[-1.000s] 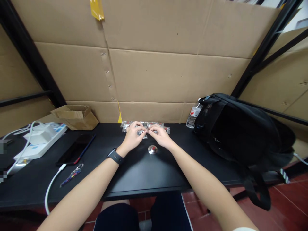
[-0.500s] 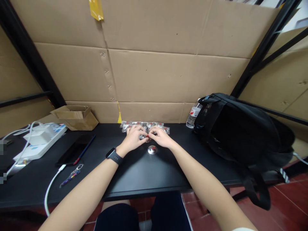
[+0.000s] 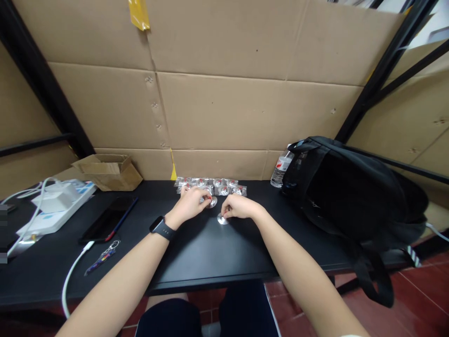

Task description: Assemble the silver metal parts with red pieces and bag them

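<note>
In the head view my left hand (image 3: 192,202), with a black watch (image 3: 162,227) on its wrist, is closed on a small round silver disc with a red centre (image 3: 212,202). The disc is tilted, and my fingers hide its left part. My right hand (image 3: 239,207) reaches down with its fingertips pinched on the middle of a second silver disc (image 3: 222,220), which lies on the black table. Just behind both hands are several clear plastic packets (image 3: 224,186) with silver and red pieces inside. My left hand covers some of them.
On the left are a phone (image 3: 105,220) with a white cable, a keyring (image 3: 102,258), a power strip (image 3: 58,210) and an open cardboard box (image 3: 110,173). A water bottle (image 3: 280,169) and black backpack (image 3: 351,201) stand right. A cardboard wall (image 3: 224,117) closes the back.
My hands were together over one disc and have parted. My right hand has come down and nearer to pinch the disc on the table. My left hand keeps the other disc, slightly left.
</note>
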The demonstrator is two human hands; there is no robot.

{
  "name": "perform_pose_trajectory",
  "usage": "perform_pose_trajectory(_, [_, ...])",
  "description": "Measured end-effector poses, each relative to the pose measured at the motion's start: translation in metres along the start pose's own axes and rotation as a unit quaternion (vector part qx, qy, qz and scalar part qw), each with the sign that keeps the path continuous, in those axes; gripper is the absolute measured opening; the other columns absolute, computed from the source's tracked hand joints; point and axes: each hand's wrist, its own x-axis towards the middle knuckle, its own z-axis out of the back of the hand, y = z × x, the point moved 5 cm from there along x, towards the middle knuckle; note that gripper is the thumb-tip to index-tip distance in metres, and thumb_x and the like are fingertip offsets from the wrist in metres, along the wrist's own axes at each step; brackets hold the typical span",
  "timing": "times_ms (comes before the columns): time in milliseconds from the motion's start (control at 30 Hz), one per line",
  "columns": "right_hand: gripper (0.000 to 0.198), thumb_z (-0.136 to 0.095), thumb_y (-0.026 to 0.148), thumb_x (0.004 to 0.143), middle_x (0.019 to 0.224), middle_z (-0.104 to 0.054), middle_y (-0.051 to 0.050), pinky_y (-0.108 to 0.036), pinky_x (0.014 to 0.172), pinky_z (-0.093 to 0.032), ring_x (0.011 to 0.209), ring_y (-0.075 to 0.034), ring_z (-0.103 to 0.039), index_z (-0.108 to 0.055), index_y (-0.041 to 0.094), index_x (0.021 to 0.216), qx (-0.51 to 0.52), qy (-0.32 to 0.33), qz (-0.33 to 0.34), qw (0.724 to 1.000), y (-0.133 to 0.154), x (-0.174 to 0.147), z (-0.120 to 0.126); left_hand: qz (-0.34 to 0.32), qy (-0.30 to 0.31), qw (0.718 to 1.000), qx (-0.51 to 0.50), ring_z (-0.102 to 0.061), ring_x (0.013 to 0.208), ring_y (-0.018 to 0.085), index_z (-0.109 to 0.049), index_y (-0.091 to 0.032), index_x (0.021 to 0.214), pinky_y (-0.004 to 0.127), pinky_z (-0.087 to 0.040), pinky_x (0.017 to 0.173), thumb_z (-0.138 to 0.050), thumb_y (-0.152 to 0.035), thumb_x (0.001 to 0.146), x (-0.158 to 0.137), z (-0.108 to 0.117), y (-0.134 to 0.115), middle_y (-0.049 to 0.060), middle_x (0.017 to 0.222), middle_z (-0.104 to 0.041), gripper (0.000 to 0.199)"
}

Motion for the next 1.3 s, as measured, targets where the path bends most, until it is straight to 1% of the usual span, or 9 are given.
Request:
perform_pose_trajectory(167, [0.014, -0.065, 0.012, 0.082, 0.077, -0.075, -0.003, -0.023, 0.069, -0.045, 0.069, -0.014, -0.065, -0.076, 0.018, 0.079, -0.001, -0.169, 0.006, 0.986, 0.001, -0.002, 0.018, 0.010, 0.000, 1.000, 0.004, -0.062, 0.103, 0.027, -0.073, -0.027, 0.089, 0.041, -0.034, 0.095, -0.059, -0.031, 0.091, 0.001, 0.000, 0.003, 0.002, 0.095, -0.075, 0.015])
perform_pose_trajectory(300, [0.013, -0.062, 0.021, 0.087, 0.087, -0.076, -0.005, -0.027, 0.077, -0.048, 0.078, -0.017, -0.067, -0.074, 0.018, 0.085, 0.083, -0.390, 0.005, 0.917, -0.004, -0.012, 0.045, 0.046, -0.029, 0.998, -0.013, -0.065, 0.098, 0.026, -0.073, -0.026, 0.092, 0.041, -0.037, 0.094, -0.059, -0.036, 0.091, 0.001, 0.007, 0.011, 0.003, 0.093, -0.076, 0.018])
perform_pose_trajectory(400, [0.016, -0.063, 0.029, 0.087, 0.085, -0.075, -0.007, -0.028, 0.074, -0.051, 0.078, -0.019, -0.069, -0.072, 0.016, 0.086, 0.181, -0.440, 0.006, 0.880, -0.012, -0.013, 0.049, 0.068, -0.055, 0.993, -0.081, -0.068, 0.093, 0.024, -0.073, -0.025, 0.092, 0.039, -0.042, 0.092, -0.059, -0.041, 0.091, 0.003, 0.011, 0.017, 0.002, 0.094, -0.076, 0.022])
perform_pose_trajectory(533, [0.017, -0.065, 0.032, 0.085, 0.084, -0.075, -0.007, -0.029, 0.073, -0.052, 0.077, -0.020, -0.069, -0.072, 0.016, 0.086, 0.257, -0.432, 0.029, 0.864, -0.013, -0.004, 0.035, 0.085, -0.109, 0.967, -0.212, -0.070, 0.091, 0.023, -0.072, -0.021, 0.092, 0.035, -0.049, 0.089, -0.063, -0.043, 0.088, 0.006, 0.008, 0.021, 0.005, 0.094, -0.076, 0.024])
perform_pose_trajectory(700, [0.018, -0.068, 0.035, 0.083, 0.088, -0.072, -0.005, -0.032, 0.079, -0.054, 0.083, -0.019, -0.068, -0.070, 0.018, 0.086, 0.306, -0.390, 0.033, 0.868, -0.008, 0.013, 0.009, 0.057, -0.087, 0.934, -0.342, -0.071, 0.092, 0.023, -0.071, -0.017, 0.091, 0.036, -0.054, 0.088, -0.068, -0.043, 0.084, 0.009, -0.005, 0.015, 0.008, 0.094, -0.076, 0.027])
perform_pose_trajectory(967, [0.030, -0.076, 0.046, 0.077, 0.113, -0.065, -0.006, -0.031, 0.072, -0.060, 0.084, -0.017, -0.069, -0.066, 0.019, 0.088, 0.478, -0.289, 0.001, 0.829, -0.007, 0.014, -0.004, 0.056, -0.084, 0.935, -0.340, -0.072, 0.089, 0.024, -0.073, -0.018, 0.089, 0.039, -0.056, 0.090, -0.070, -0.044, 0.083, 0.009, -0.002, 0.014, 0.007, 0.092, -0.077, 0.027])
perform_pose_trajectory(1067, [0.038, -0.079, 0.042, 0.076, 0.113, -0.064, -0.004, -0.032, 0.070, -0.061, 0.082, -0.016, -0.068, -0.067, 0.026, 0.109, 0.511, -0.268, 0.011, 0.816, -0.006, 0.013, -0.005, 0.051, -0.075, 0.936, -0.341, -0.072, 0.088, 0.023, -0.073, -0.018, 0.090, 0.037, -0.056, 0.089, -0.069, -0.043, 0.084, 0.010, -0.004, 0.015, 0.007, 0.092, -0.077, 0.026])
perform_pose_trajectory(1167, [0.051, -0.080, 0.038, 0.076, 0.115, -0.063, -0.005, -0.035, 0.074, -0.062, 0.084, -0.015, -0.067, -0.065, 0.030, 0.124, 0.540, -0.237, 0.010, 0.807, -0.006, 0.014, -0.008, 0.053, -0.072, 0.935, -0.342, -0.072, 0.089, 0.023, -0.073, -0.018, 0.091, 0.037, -0.055, 0.089, -0.068, -0.041, 0.085, 0.009, -0.007, 0.019, 0.007, 0.093, -0.077, 0.025])
perform_pose_trajectory(1300, [0.043, -0.080, 0.031, 0.076, 0.112, -0.065, -0.005, -0.040, 0.088, -0.060, 0.091, -0.016, -0.066, -0.072, 0.026, 0.118, 0.581, -0.218, 0.006, 0.784, -0.003, 0.015, -0.012, 0.054, -0.065, 0.937, -0.338, -0.071, 0.092, 0.023, -0.073, -0.017, 0.093, 0.038, -0.054, 0.092, -0.067, -0.041, 0.086, 0.009, -0.008, 0.021, 0.007, 0.094, -0.077, 0.025])
